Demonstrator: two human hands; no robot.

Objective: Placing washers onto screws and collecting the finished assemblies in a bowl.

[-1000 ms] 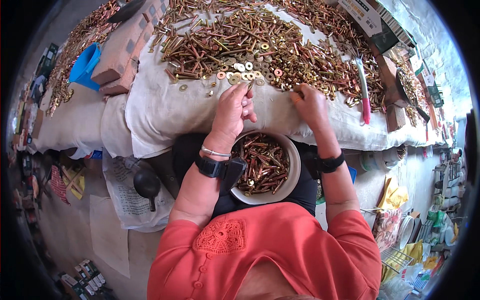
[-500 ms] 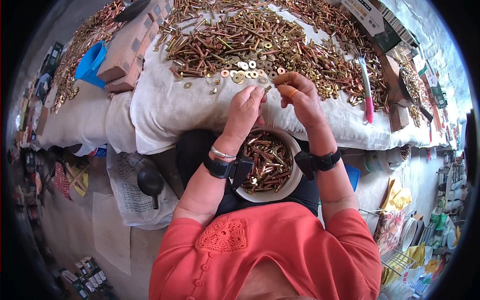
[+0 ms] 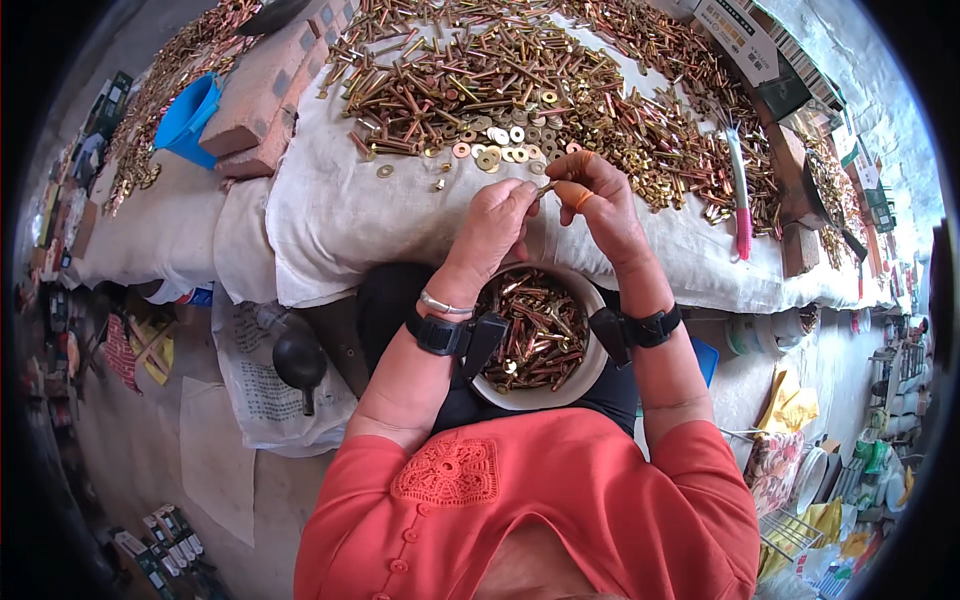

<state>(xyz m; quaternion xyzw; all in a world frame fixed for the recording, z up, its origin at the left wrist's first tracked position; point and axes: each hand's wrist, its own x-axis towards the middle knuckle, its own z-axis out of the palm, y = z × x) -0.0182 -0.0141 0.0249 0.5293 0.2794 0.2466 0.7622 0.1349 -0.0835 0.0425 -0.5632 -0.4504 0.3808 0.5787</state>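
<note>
My left hand (image 3: 492, 222) pinches a small brassy bolt (image 3: 545, 188) between thumb and fingertips, just above the near edge of the cloth-covered table (image 3: 350, 225). Against the bolt's free end sit the curled fingertips of my right hand (image 3: 605, 208), which wears an orange band on one finger. Whatever those right fingertips hold is too small and covered to make out. Below both hands, a pale round tub (image 3: 593, 365) rests on my lap, holding many bolts (image 3: 535, 330). Flat washers (image 3: 488, 158) lie loose just beyond my fingers.
A large heap of bolts (image 3: 470, 80) spreads behind the washers. Bricks (image 3: 250, 115) and a blue bucket (image 3: 187, 120) stand at the left. To the right lie a pink-handled tool (image 3: 742, 225) and a wooden block (image 3: 800, 250). A black scoop-like object (image 3: 299, 358) hangs or lies below the table.
My right hand has come in towards my left, so its fingertips now meet the bolt's end. The table view has shifted slightly to the right.
</note>
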